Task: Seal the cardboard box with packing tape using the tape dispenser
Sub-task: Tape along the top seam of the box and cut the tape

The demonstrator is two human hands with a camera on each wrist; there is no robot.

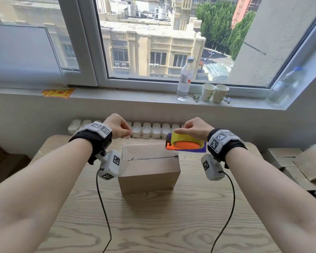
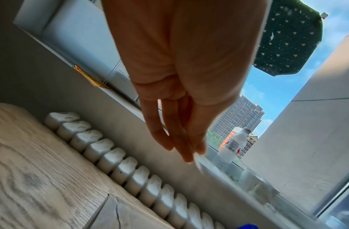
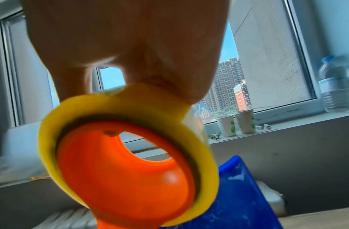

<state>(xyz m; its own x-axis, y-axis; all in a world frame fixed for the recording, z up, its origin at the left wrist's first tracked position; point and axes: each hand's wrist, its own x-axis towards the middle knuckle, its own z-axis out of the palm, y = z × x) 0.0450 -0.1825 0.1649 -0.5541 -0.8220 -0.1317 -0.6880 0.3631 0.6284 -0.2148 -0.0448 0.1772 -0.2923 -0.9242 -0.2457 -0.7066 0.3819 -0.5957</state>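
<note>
Head view, centre of the frame: the brown cardboard box (image 1: 150,170) sits on the pale wood-grain table (image 1: 153,225), flaps folded shut, its top seam not visibly taped. Just above its right rear corner the right hand (image 1: 193,129) grasps the yellow tape roll on its orange-and-blue plastic dispenser (image 1: 185,144), held flat, probably so tape can feed leftward. Opposite, the left hand (image 1: 119,128) pinches its fingertips together, likely on clear tape's free end, though I cannot make out any strip.

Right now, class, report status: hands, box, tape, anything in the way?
Right hand grips tape dispenser above box. Left hand fingertips pinched, tape strand unclear. Flaps closed, untaped. Nothing in the way.
</note>
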